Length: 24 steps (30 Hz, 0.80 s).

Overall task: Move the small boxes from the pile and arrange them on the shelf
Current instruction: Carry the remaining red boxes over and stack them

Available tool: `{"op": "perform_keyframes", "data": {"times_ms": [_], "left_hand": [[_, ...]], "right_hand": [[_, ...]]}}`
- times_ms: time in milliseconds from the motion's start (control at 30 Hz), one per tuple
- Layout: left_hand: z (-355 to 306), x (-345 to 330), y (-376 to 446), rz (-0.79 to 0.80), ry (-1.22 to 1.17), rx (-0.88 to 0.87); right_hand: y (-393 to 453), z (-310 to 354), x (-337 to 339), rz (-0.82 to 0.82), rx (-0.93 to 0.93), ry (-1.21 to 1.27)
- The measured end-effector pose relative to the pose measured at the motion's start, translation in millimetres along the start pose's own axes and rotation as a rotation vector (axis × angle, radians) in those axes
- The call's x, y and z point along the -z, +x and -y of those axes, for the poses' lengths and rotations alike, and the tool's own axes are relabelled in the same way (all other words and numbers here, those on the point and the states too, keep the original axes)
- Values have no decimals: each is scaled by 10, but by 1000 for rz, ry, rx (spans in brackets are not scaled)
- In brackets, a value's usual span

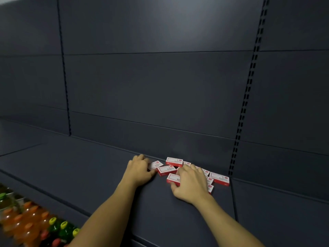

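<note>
A loose pile of several small red-and-white boxes (174, 161) lies on the dark grey shelf (80, 168), close to the back wall and right of centre. My left hand (139, 169) sits at the pile's left edge, fingers curled onto the leftmost small box (156, 164). My right hand (191, 184) lies over the middle of the pile, its fingers and thumb curled round a box (173, 178) at the pile's front. One more box (219, 178) lies flat at the pile's right end. Boxes under my right hand are partly hidden.
The shelf's back wall (160, 86) rises just behind the pile. A slotted upright (249, 86) stands right of it, with another shelf section (281, 211) beyond. Bottles with orange, green and red caps (32, 223) fill a lower shelf at bottom left.
</note>
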<state>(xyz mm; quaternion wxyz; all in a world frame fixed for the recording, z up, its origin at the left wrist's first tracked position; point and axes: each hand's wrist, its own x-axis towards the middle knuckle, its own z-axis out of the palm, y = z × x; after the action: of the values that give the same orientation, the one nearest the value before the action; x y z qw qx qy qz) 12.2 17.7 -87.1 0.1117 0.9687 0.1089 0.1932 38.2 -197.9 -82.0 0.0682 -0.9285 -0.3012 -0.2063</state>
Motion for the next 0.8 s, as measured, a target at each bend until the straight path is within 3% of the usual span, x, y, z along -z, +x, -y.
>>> {"op": "perform_keyframes", "data": {"times_ms": [167,300,500,800], "left_hand": [[20,45,-55,-112,-202,-63],[59,142,-173,-189,-203,-115],[157,388,-172,-161,-116,-183],[-534,395,120,-39,-17,-362]], "right_hand": [[1,19,34,-1,-19,39],[0,-1,86,14,-54,135],[22,-194,385,-17,-73,119],[-88,-659,795,-79,-194,-47]]}}
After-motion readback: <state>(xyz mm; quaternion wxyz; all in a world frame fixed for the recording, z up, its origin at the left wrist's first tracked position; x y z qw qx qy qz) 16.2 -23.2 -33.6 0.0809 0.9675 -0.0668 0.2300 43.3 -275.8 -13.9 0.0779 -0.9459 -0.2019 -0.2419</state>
